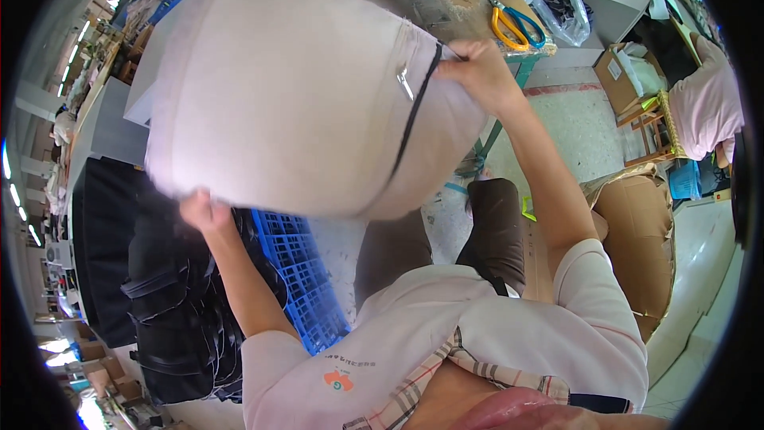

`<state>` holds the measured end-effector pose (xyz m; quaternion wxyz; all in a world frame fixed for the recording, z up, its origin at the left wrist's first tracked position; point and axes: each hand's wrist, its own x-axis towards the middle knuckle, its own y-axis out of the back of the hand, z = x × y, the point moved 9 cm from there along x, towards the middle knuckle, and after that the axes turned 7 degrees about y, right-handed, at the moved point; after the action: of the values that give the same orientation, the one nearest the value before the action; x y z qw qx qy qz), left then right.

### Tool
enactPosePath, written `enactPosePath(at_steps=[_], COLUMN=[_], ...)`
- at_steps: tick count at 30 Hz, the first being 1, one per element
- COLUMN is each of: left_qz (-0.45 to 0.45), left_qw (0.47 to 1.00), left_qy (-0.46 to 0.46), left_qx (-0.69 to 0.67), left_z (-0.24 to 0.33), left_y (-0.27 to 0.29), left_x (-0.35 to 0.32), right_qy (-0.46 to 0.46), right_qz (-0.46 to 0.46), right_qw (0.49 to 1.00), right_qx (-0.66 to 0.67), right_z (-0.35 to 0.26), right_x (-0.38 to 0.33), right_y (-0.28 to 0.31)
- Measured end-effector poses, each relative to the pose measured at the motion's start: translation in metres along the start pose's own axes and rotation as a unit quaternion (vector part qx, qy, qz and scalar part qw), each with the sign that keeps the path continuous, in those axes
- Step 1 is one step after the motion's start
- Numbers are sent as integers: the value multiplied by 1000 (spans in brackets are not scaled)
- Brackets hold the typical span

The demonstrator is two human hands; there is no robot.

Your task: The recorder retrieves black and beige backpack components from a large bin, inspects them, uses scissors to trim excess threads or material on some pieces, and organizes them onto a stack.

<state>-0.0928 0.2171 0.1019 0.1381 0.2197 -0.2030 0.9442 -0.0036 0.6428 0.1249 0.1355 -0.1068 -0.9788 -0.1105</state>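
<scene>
While the left hand (203,211) grips its lower edge, the right hand (477,72) pinches the pale bag (294,87) by its black strap (414,111). Scissors (513,24) lie just beyond the right hand.

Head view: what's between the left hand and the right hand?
The large pale pink bag spans the whole stretch. The left hand grips its lower edge; the right hand holds the top corner by the black strap and zipper pull.
</scene>
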Motion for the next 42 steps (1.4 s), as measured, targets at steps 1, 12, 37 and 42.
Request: enactPosePath(at_steps=[1,12,37,42], left_qz=[-23,-53,-15,10], left_qw=[983,958,947,955], left_qy=[128,208,250,210], left_qx=[-129,-187,-201,-212], left_z=[-21,-81,-118,-117], left_y=[-22,-64,-60,-48], left_x=[24,103,77,75], right_qy=[-27,-77,-92,-101], right_qz=[30,106,73,51], right_qw=[999,991,992,989], right_qx=[28,23,35,94], right_z=[15,60,64,61], right_x=[7,48,53,70], right_y=[5,37,51,44])
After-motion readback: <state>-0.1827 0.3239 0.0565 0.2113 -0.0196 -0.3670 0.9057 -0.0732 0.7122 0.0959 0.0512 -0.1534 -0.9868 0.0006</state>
